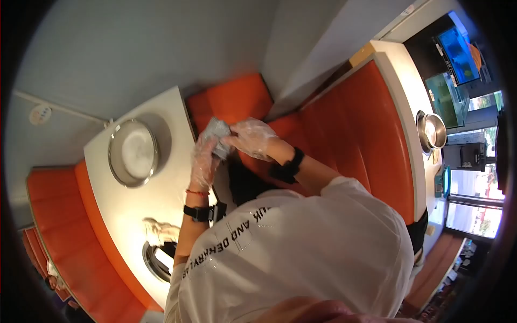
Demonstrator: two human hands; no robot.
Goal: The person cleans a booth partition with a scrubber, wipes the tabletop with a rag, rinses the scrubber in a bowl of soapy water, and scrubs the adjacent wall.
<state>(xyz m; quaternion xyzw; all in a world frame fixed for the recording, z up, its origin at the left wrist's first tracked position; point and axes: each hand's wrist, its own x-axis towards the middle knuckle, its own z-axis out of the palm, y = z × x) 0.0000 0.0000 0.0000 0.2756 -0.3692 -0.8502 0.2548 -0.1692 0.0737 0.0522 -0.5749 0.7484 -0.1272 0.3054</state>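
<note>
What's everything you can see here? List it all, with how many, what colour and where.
Cloth: one, grey, held between both hands
White tables: two, at left and upper right
Round pan: one, silver, on the left table
Round item: one, dark-rimmed, partly hidden, lower on the left table
Metal bowl: at least one, silver, on the right table
Benches: several, orange-red, beside the tables
Screen: one, blue, upper right
Windows: several panes, bright, far right
Wall: grey, top
Shirt: one, white, dark lettering, on the wearer
Wristbands: two, black, one per wrist
Left hand: one, clear glove
Right hand: one, clear glove
</note>
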